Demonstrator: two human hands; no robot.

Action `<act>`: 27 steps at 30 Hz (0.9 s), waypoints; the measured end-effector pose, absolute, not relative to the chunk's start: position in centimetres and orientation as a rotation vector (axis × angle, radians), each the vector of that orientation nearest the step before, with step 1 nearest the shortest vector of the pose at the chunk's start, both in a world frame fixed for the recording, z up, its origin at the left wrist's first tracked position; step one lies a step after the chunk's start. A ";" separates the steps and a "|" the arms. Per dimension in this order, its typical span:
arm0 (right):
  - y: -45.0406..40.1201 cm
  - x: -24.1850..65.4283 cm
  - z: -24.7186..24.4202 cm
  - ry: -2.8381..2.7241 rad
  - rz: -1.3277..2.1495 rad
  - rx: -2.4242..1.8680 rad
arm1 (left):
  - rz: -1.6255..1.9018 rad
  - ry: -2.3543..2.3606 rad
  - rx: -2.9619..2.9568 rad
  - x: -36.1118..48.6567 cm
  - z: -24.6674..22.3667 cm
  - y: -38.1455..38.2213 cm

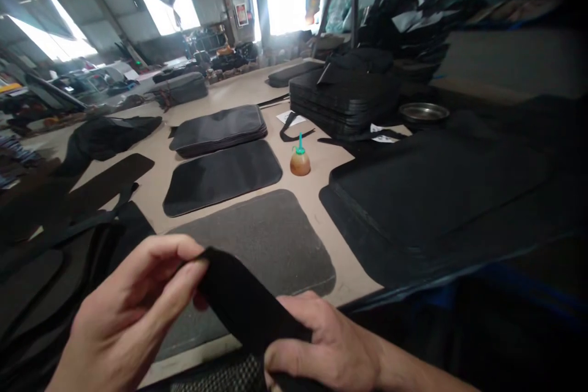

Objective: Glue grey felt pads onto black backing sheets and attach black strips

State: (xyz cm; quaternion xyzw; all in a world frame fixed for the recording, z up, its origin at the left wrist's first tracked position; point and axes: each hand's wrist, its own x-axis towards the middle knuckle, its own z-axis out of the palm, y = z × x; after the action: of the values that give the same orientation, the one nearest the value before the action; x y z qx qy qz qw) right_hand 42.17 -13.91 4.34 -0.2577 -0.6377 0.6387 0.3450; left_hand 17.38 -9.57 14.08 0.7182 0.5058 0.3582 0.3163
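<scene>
A black strip of fabric (243, 294) stretches between my two hands above the near edge of the table. My left hand (133, 312) pinches its far left end between thumb and fingertips. Lower and to the right, my right hand (321, 337) grips the same strip, thumb on top and fingers partly hidden beneath. Under the strip lies a grey rounded panel (266, 239). Beyond it is a flat black panel (223, 176), with a stack of similar dark panels (220, 128) behind.
A small squeeze bottle (300, 162) with a green nozzle and amber liquid stands mid-table. Large black panels (436, 190) cover the right side. Behind them are a tall black stack (340, 95) and a metal dish (423, 113). Dark pieces (110, 180) lie at the left.
</scene>
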 end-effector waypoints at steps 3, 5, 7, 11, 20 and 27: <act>-15.1 43.6 3.3 -1.632 1.543 -0.935 | 0.903 1.314 1.761 17.9 11.5 -4.6; -15.9 44.0 2.0 -1.647 1.345 -1.135 | 0.829 1.316 1.726 18.3 8.9 -1.3; -16.6 43.9 0.2 -1.605 1.240 -1.302 | 0.768 1.313 1.708 19.0 5.9 1.5; -17.1 43.4 -2.9 -1.486 1.234 -1.478 | 0.702 1.282 1.778 20.9 0.7 5.6; -14.1 42.1 -3.1 -1.258 1.511 -1.259 | 0.591 1.449 2.353 24.1 -4.0 11.5; -13.2 41.7 -2.9 -1.268 1.504 -1.265 | 0.486 1.496 2.459 24.2 -4.7 12.8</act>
State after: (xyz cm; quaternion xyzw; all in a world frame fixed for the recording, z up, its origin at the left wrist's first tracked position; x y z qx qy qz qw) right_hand 41.66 -13.23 -2.89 -0.4979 -0.4989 0.5921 0.3907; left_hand 24.24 12.84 -4.67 0.8371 0.5094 0.1654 0.1110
